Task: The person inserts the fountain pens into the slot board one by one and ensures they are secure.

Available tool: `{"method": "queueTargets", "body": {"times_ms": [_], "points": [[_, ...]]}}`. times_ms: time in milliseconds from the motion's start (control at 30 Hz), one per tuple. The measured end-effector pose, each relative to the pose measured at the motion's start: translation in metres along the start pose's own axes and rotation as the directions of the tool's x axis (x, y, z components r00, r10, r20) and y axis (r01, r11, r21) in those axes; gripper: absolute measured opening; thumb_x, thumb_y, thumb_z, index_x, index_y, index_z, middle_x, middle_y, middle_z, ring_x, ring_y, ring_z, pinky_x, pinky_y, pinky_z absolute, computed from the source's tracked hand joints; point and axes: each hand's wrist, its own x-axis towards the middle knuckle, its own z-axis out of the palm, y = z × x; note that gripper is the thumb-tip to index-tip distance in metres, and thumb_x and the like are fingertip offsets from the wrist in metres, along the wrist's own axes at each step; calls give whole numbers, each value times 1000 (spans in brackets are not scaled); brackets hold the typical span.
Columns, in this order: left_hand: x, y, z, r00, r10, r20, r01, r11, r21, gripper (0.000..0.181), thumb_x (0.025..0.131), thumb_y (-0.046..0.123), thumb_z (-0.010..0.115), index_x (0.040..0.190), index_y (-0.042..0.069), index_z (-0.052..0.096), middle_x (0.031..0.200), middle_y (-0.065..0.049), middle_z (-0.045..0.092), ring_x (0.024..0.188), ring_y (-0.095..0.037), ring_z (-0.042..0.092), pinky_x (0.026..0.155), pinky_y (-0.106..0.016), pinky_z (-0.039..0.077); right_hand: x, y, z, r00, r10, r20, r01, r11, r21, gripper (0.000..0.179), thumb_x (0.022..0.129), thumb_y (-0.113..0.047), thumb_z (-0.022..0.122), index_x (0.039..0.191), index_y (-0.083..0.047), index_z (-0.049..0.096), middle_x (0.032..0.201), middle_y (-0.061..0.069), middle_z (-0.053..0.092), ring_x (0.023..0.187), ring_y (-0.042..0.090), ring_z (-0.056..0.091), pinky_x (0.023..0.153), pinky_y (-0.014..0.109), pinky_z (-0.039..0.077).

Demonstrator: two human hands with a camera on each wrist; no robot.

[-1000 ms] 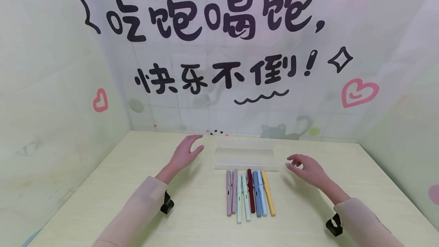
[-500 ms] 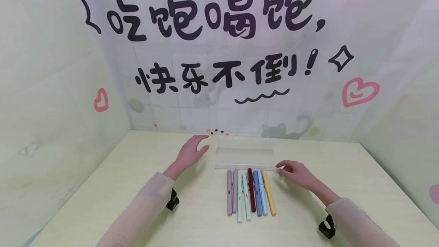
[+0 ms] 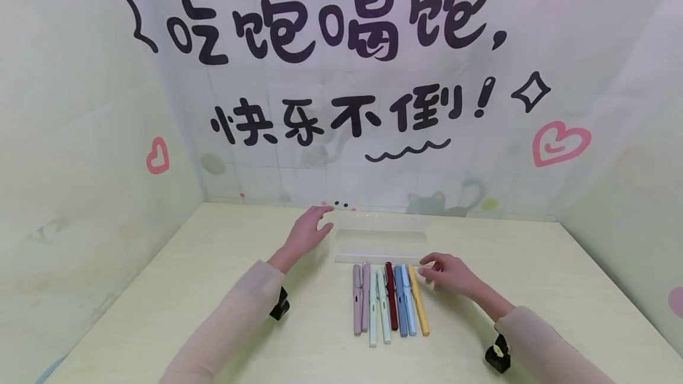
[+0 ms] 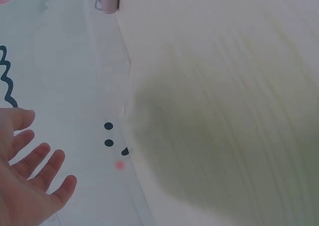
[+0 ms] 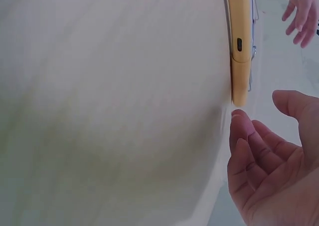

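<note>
My left hand hovers at the left end of a clear plastic box, its fingers spread and holding nothing. Close to the capped end of the yellow pen, my right hand has its fingers loosely bent with nothing between them. In the right wrist view, the fingertips lie just beyond that end of the yellow pen. The row of pens also has two mauve pens, two mint pens, a dark red pen, a blue pen and a light blue pen.
A pale wood-grain table carries everything. Behind it hangs a printed backdrop with large black lettering, and similar cloth walls stand at both sides. Each wrist wears a black camera mount.
My left hand has moved right and slightly up toward the plastic box. The right hand has come left and a little nearer to the yellow pen. The pens and box stay put.
</note>
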Motion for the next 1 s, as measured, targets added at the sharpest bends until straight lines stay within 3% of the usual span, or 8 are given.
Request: {"method": "queueTargets", "body": {"times_ms": [200,367,733,1000], "points": [[8,4,5,1000,-4,-16,4,1000,-19,34,86,10,57,118,2,52,118,-14,52,103,-27,50,88,-40,38,1,-3,7,999,39,-32,-39,999,-7,31,83,-27,61,100,-1,59,62,2,54,50,17,51,47,29,41],[13,8,10,999,-30,-25,30,1000,-7,31,86,10,56,117,4,54,117,-10,55,97,-26,54,81,-39,43,4,-4,11,997,59,-50,-60,998,-14,32,81,-25,63,102,-1,59,63,1,54,50,15,51,48,28,41],[19,9,17,997,-70,-11,70,998,7,28,87,10,56,114,7,57,115,-8,57,90,-25,58,72,-36,47,8,-10,15,1000,2,19,0,996,-87,39,79,-26,66,108,-2,56,64,0,51,49,12,47,47,27,40],[21,13,20,996,-90,-1,90,996,1,23,87,8,55,109,6,60,109,-8,60,87,-21,58,74,-34,46,5,-12,14,999,-4,46,8,996,-93,38,79,-23,67,108,-2,55,64,0,49,51,13,46,48,27,40]]}}
